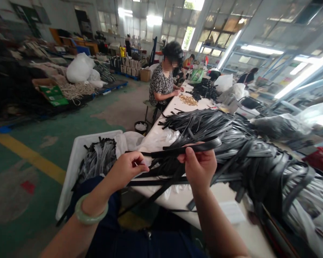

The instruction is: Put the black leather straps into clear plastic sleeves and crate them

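Note:
A black strap (167,152) stretches between my two hands above the table's near edge. My right hand (200,165) is closed round its looped end, thumb on top. At the strap's thin left end, my left hand (130,166) has its thumb and fingers curled together, a pale ring on the wrist. Behind and to the right of my right hand lies a large heap of black straps (231,132) on the white table (183,199). More straps hang over the table's near edge below my hands.
To my left stands a white bin (76,154) holding straps in clear plastic. Across the table's far left side a person (163,84) sits near small gold pieces (188,100). A black bucket (140,127) is on the floor. Clear bags (282,125) lie at the right.

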The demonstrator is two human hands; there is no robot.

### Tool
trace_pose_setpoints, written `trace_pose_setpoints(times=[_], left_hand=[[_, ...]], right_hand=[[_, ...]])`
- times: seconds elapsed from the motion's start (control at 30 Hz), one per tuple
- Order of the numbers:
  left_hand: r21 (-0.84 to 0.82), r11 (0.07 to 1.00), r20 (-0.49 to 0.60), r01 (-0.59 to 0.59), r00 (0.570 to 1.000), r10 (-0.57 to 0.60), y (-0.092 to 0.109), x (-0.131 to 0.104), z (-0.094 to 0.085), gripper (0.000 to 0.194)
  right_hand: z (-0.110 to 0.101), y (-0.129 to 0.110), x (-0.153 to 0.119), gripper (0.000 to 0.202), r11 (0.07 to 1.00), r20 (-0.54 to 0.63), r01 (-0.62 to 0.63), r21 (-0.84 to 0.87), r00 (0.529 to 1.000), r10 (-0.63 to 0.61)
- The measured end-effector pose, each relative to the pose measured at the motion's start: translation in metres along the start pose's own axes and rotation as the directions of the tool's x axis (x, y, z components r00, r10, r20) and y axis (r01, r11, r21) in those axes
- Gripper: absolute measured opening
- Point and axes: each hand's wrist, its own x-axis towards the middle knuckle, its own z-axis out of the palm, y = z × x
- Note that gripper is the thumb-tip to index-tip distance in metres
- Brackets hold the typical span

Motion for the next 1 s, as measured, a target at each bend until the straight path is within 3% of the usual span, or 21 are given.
trace_pose_setpoints(times=[0.17, 0.37, 0.63, 0.83, 1.0], left_hand=[[0.032, 0.999, -0.007, 0.006, 1.0, -0.006, -0.001, -0.002, -0.004, 0.018], [0.079, 0.997, -0.024, -0.004, 1.0, 0.006, -0.003, 0.002, -0.003, 0.016], [0.074, 0.997, 0.0, -0.011, 1.0, 0.012, -0.003, 0.004, -0.003, 0.019], [0.109, 0.994, 0.061, -0.015, 0.998, 0.008, -0.001, 0.006, -0.002, 0.018], [0.03, 0.999, 0.132, -0.01, 0.991, 0.006, -0.005, 0.014, 0.008, 0.018]], right_hand=[[0.009, 0.001, -0.008, 0.023, 0.99, 0.106, -0.009, -0.142, 0.994, 0.024], [0.009, 0.004, -0.012, 0.027, 0.99, 0.02, -0.018, -0.136, 1.0, 0.021], [0.01, 0.013, -0.017, 0.03, 0.985, 0.052, -0.077, -0.154, 0.995, 0.086], [0.0, 0.008, -0.003, 0.027, 0.979, 0.153, -0.087, -0.183, 0.981, 0.115], [-0.006, 0.012, -0.003, 0.022, 0.964, 0.284, -0.116, -0.24, 0.941, 0.184]])
